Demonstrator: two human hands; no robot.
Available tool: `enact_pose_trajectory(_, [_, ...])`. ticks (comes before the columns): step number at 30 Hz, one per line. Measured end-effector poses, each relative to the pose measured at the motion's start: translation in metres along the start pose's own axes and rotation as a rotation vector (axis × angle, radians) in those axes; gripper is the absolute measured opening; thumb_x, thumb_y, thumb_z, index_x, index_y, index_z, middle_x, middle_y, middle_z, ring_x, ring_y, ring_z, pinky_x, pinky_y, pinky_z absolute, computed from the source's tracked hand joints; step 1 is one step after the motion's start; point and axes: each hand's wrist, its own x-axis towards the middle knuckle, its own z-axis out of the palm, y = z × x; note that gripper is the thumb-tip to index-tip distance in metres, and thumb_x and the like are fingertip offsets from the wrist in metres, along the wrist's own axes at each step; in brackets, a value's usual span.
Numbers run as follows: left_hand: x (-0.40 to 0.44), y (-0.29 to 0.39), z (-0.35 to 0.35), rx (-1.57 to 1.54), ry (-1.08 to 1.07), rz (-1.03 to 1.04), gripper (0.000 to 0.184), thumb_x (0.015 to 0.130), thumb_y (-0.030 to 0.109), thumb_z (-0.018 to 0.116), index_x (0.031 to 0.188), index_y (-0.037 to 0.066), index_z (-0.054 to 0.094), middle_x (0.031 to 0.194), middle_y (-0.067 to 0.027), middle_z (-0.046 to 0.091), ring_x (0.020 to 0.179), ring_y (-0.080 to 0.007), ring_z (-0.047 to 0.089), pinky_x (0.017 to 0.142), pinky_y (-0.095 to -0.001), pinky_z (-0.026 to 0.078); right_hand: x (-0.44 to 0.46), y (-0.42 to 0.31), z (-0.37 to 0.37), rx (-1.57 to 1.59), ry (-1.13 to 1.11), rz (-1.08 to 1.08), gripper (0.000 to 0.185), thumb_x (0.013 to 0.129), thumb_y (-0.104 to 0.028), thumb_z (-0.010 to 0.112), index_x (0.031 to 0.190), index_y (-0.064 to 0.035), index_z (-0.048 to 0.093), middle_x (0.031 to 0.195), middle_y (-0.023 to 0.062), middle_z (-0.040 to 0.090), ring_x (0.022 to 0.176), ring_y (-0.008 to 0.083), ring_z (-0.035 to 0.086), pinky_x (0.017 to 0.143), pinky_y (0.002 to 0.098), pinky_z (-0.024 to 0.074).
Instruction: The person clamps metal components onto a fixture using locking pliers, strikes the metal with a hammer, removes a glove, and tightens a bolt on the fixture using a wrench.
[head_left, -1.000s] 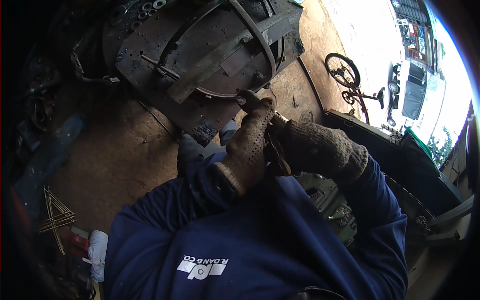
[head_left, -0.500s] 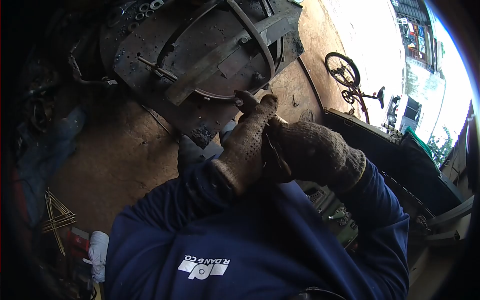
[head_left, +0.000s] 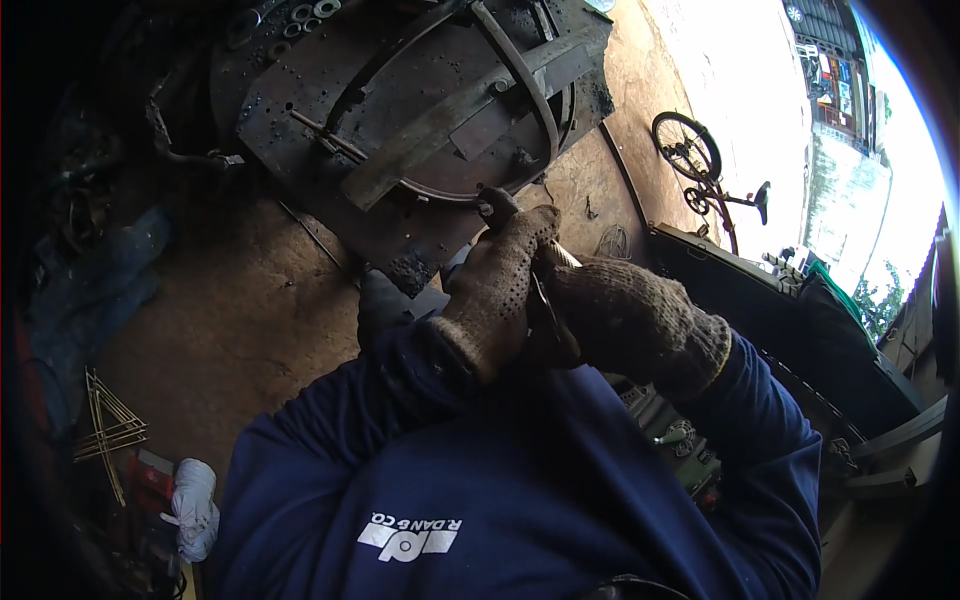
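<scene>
Both my hands wear brown knitted gloves and meet in front of my chest. My left hand (head_left: 505, 290) is closed round something dark, most of it hidden by the glove. A dark rounded piece (head_left: 498, 207) sticks out beyond its fingers, by the end of the curved metal rod (head_left: 440, 195). My right hand (head_left: 635, 312) is closed just beside it, fingers hidden; a pale ridged piece (head_left: 564, 257) shows between the gloves. Ahead, a dark metal plate table (head_left: 290, 150) bears curved metal bars and a flat metal bar (head_left: 400, 155).
Metal rings (head_left: 301, 14) lie at the table's far left. A bicycle (head_left: 690, 165) stands beyond to the right, near a long dark box (head_left: 740, 285). Thin rods (head_left: 105, 432) and a white bundle (head_left: 194, 505) are on the ground at lower left.
The view has shifted slightly. Both hands stay together, with the right glove a little lower than a second ago. A vehicle in the background has gone from sight.
</scene>
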Motion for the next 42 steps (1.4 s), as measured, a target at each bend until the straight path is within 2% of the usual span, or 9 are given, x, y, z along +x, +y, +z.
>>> enact_pose_trajectory(3, [-0.006, 0.003, 0.009, -0.12, 0.04, -0.044, 0.035, 0.096, 0.034, 0.068, 0.111, 0.004, 0.059, 0.096, -0.0088, 0.061, 0.1, -0.0264, 0.069, 0.085, -0.0366, 0.061, 0.005, -0.001, -0.002, 0.252, -0.121, 0.404, 0.036, 0.097, -0.015, 0.069, 0.129, -0.0001, 0.063, 0.108, 0.0146, 0.072, 0.096, 0.0212, 0.072, 0.082, 0.0369, 0.0591])
enact_pose_trajectory(5, [-0.006, 0.0, 0.008, -0.102, 0.043, -0.034, 0.035, 0.097, 0.033, 0.067, 0.112, 0.003, 0.059, 0.099, -0.0099, 0.061, 0.102, -0.0283, 0.069, 0.086, -0.0385, 0.061, 0.001, 0.024, -0.002, -0.054, -0.067, -0.276, 0.037, 0.097, -0.015, 0.069, 0.129, 0.0004, 0.062, 0.109, 0.0148, 0.071, 0.097, 0.0224, 0.072, 0.083, 0.0364, 0.0592])
enact_pose_trajectory(10, [-0.008, 0.005, 0.007, -0.133, -0.009, -0.085, 0.039, 0.097, 0.032, 0.066, 0.118, 0.001, 0.058, 0.107, -0.0128, 0.064, 0.105, -0.029, 0.069, 0.087, -0.0395, 0.061, 0.012, -0.004, -0.01, -0.151, -0.278, 0.075, 0.031, 0.094, -0.019, 0.07, 0.122, -0.0051, 0.067, 0.107, 0.0132, 0.069, 0.097, 0.0229, 0.07, 0.083, 0.037, 0.0587])
enact_pose_trajectory(18, [-0.005, -0.013, -0.017, 0.857, -0.097, 0.618, 0.031, 0.103, 0.013, 0.056, 0.132, 0.002, 0.054, 0.122, -0.0157, 0.063, 0.112, -0.0244, 0.066, 0.096, -0.0365, 0.057, 0.011, 0.005, 0.001, -0.363, -0.075, -0.154, 0.019, 0.093, -0.015, 0.074, 0.109, -0.0057, 0.069, 0.091, 0.0047, 0.071, 0.08, 0.008, 0.069, 0.064, 0.0243, 0.056])
enact_pose_trajectory(24, [0.002, -0.015, -0.033, 0.953, -0.186, 0.74, 0.031, 0.105, 0.01, 0.053, 0.136, 0.005, 0.053, 0.125, -0.0165, 0.062, 0.11, -0.0219, 0.067, 0.095, -0.0334, 0.057, 0.018, -0.034, -0.007, -0.006, -0.195, 0.441, 0.026, 0.093, -0.016, 0.071, 0.118, -0.0088, 0.07, 0.099, 0.0091, 0.068, 0.09, 0.0195, 0.069, 0.076, 0.0354, 0.0588])
enact_pose_trajectory(28, [-0.014, 0.011, -0.057, 0.646, -0.111, 0.233, 0.032, 0.101, 0.013, 0.063, 0.132, 0.006, 0.06, 0.117, -0.0159, 0.066, 0.1, -0.0202, 0.071, 0.084, -0.0315, 0.059, 0.014, -0.011, -0.01, 0.239, -0.183, 0.375, 0.03, 0.091, -0.013, 0.073, 0.119, -0.0028, 0.068, 0.096, 0.0069, 0.071, 0.082, 0.0151, 0.071, 0.071, 0.0296, 0.059])
enact_pose_trajectory(30, [-0.031, 0.01, -0.069, 1.398, 0.118, 0.967, 0.031, 0.094, 0.014, 0.071, 0.124, 0.008, 0.067, 0.106, -0.014, 0.069, 0.09, -0.0211, 0.074, 0.073, -0.0317, 0.06, 0.009, 0.007, -0.005, 0.335, -0.198, 0.246, 0.023, 0.094, -0.01, 0.068, 0.115, -0.0028, 0.068, 0.097, 0.0083, 0.069, 0.086, 0.0192, 0.07, 0.075, 0.0346, 0.0593])
enact_pose_trajectory(34, [-0.033, 0.03, -0.057, 1.79, 0.389, 1.314, 0.024, 0.091, 0.024, 0.069, 0.113, 0.013, 0.069, 0.103, -0.0067, 0.067, 0.078, -0.0257, 0.072, 0.064, -0.0387, 0.058, 0.013, 0.014, -0.007, -0.151, -0.171, -0.138, 0.028, 0.092, -0.014, 0.072, 0.119, -0.0048, 0.07, 0.106, 0.0092, 0.072, 0.095, 0.0188, 0.072, 0.083, 0.0339, 0.06])
enact_pose_trajectory(42, [0.001, 0.051, -0.059, 1.836, 0.391, 1.222, 0.023, 0.088, 0.009, 0.069, 0.111, 0.01, 0.07, 0.115, -0.0063, 0.07, 0.094, -0.0259, 0.073, 0.079, -0.0364, 0.061, 0.011, 0.036, 0.0, 0.461, -0.207, 0.246, 0.036, 0.09, -0.023, 0.076, 0.123, -0.0074, 0.071, 0.112, 0.0116, 0.075, 0.102, 0.0229, 0.073, 0.094, 0.0361, 0.0577])
